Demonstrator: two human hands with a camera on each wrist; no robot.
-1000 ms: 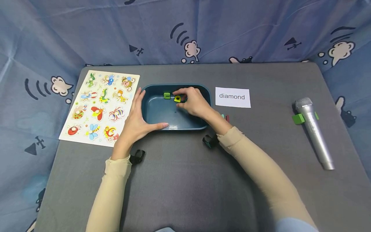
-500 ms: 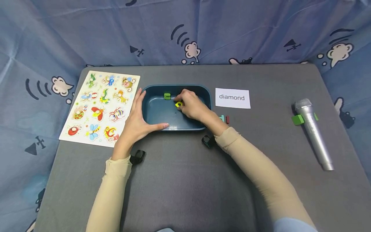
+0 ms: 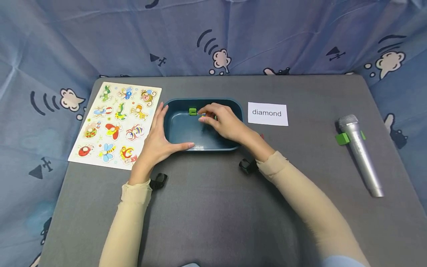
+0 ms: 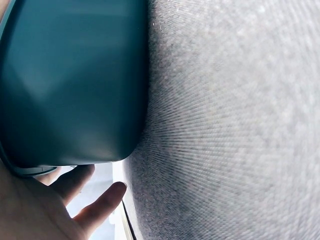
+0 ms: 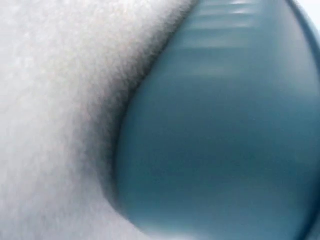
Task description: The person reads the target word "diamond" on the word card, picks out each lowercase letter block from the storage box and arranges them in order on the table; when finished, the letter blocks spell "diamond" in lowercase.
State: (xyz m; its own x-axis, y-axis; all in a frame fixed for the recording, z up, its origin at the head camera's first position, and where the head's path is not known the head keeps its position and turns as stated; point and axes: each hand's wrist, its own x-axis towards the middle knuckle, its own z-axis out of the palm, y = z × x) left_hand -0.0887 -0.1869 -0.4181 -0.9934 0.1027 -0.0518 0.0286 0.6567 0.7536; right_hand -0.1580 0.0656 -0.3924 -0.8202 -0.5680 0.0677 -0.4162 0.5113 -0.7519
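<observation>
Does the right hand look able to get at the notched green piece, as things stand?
Probably yes: the right hand is over the tray, close beside the notched green piece, and nothing visible blocks the way.

The left hand [image 3: 156,134] splays wide; the right hand [image 3: 225,121] arches.

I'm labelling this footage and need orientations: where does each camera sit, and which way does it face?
Head: on the person's head, facing forward and down over the table and tray; left hand, right hand and both sleeves show.
Left wrist: on that wrist, facing the tray's outer wall; part of the left hand shows.
Right wrist: on that wrist, facing the tray's outer wall; no hand shows.
Shared: head and left wrist both show the tray and left hand.
</observation>
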